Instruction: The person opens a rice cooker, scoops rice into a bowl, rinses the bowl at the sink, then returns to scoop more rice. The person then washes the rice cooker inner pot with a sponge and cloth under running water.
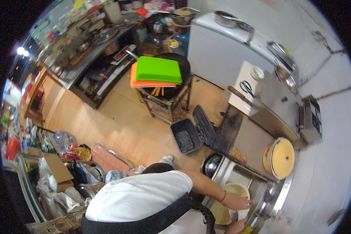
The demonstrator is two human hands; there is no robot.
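My left hand point(236, 201), with a thin band at the wrist, reaches over a cream basin point(220, 211) in the metal sink. Its fingers are on a small white item point(243, 214), likely a bowl or cup, partly covered by the hands. From below, my right hand point(236, 226) meets the same white item, though the picture's lower edge cuts off much of that arm. The basin's contents are blurred and partly hidden behind the hands.
Beside the sink, a lidded yellow pot point(279, 158) stands on the counter. A cleaver point(240, 96) and black-handled scissors point(247, 87) lie on a white cutting board point(237, 79). An opened dark bin point(186, 136) is on the floor. Green and orange trays point(158, 69) rest on a stand.
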